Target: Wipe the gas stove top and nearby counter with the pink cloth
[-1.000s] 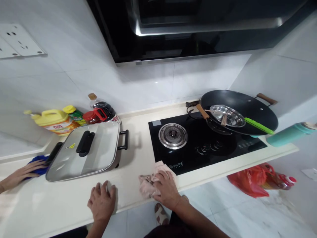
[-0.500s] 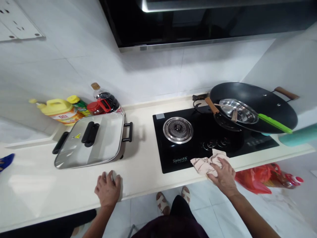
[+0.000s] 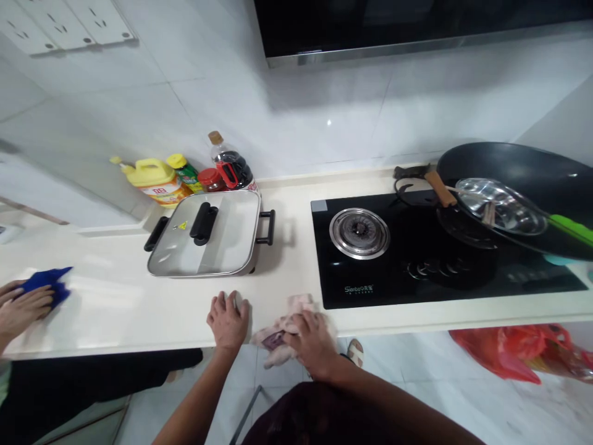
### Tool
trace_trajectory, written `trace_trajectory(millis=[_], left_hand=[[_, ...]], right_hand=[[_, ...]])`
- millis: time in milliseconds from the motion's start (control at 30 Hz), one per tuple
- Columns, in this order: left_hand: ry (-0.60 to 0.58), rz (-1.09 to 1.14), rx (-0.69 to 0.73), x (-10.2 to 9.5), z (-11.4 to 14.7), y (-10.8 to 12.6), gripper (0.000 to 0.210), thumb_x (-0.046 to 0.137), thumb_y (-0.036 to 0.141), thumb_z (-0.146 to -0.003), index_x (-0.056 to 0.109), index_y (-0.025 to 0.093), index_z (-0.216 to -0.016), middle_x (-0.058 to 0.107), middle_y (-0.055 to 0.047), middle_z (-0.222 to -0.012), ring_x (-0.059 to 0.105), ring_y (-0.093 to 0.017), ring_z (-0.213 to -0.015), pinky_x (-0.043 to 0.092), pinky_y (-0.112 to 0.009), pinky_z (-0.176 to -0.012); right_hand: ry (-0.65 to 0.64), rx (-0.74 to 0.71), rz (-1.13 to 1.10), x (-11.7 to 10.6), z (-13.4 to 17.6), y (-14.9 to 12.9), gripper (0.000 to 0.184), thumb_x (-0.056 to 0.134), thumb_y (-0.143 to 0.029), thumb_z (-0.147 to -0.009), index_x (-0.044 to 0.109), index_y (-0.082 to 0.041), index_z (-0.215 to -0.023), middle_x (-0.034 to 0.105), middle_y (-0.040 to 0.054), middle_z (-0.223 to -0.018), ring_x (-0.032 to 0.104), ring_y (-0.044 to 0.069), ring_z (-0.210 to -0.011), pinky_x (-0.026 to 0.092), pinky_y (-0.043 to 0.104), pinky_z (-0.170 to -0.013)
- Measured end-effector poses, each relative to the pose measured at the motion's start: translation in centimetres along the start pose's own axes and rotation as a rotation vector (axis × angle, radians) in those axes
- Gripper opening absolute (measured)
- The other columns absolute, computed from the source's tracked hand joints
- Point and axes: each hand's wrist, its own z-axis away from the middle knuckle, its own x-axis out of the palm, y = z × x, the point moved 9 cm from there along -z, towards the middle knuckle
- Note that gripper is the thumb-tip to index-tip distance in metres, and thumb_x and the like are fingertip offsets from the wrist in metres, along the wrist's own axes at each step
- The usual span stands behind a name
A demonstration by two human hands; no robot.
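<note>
My right hand presses a pale pink cloth against the front edge of the cream countertop, left of the cooktop. Part of the cloth hangs over the edge, and it is smeared by motion. Resting on the counter to the left, my left hand has its fingers apart and holds nothing. Just behind it stands an electric pan with a glass lid and black handles. The black cooktop, with one round burner, lies to the right.
A wok holding a steel bowl covers the cooktop's right side. Against the wall stand a yellow jug and a dark sauce bottle. At far left, another person's hands hold a blue cloth. A red bag sits below the counter.
My right hand has moved the cloth left, from the cooktop's front edge to the bare counter edge. The view has turned left, bringing the other person's hands into sight.
</note>
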Motion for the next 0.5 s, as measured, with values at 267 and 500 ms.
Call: trace_trajectory(millis=[267,500], left_hand=[[-0.043,0.006,-0.029,0.2,-0.3,-0.3,0.053,0.040,0.046,-0.102,0.059,0.016,-0.141,0.044,-0.022,-0.159,0.033,-0.035,-0.152,0.031,-0.057,-0.120],[-0.105,0.039,-0.057,0.2,-1.0,-0.5,0.060,0.031,0.054,-0.102,0.058,0.017,-0.141,0.042,-0.021,-0.160,0.032,-0.037,-0.153,0.030,-0.061,-0.120]], right_hand=[[0.282,-0.182,0.126,1.0,-1.2,-2.7,0.023,0.058,-0.037,-0.102,0.061,-0.037,-0.125,0.054,0.0034,-0.148,0.046,0.029,-0.138,0.045,0.055,-0.110],[0.174,-0.011,0.119,-1.6,5.8,7.9,0.029,0.066,-0.034,-0.097,0.068,-0.044,-0.125,0.063,0.0021,-0.143,0.053,0.026,-0.130,0.040,0.053,-0.114]])
